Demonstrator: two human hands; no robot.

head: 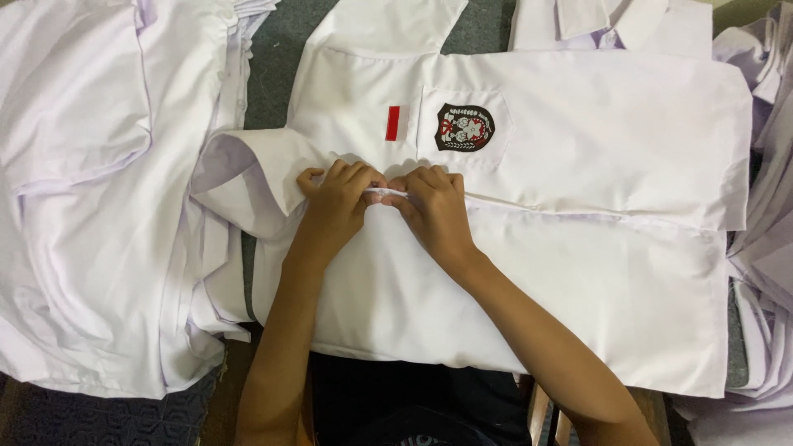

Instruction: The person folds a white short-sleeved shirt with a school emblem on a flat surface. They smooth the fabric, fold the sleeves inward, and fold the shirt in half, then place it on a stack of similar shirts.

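A white shirt [578,248] lies spread flat across the middle of the view, its collar end toward the left and its hem toward the right, resting on a grey surface [281,58] that shows between the garments. Its front placket [578,213] runs as a seam from the hands out to the right. Both hands meet on that seam near the collar. The left hand [337,206] has its fingers curled tight, its grip pinched shut on the edge of the placket. The right hand [434,206] sits just beside it, fingertips almost touching the left ones, its grip likewise closed on the same fold of cloth. What lies between the fingertips is too small to make out.

Just above the hands, on the chest of the shirt, sits a pocket with a dark embroidered badge [464,127], and to its left a small red and white patch [397,123]. The shirt's short sleeve [248,182] opens toward the left.

A heap of other white shirts [91,206] lies on the left, another stack [764,248] on the right, and more at the top edge [611,25].
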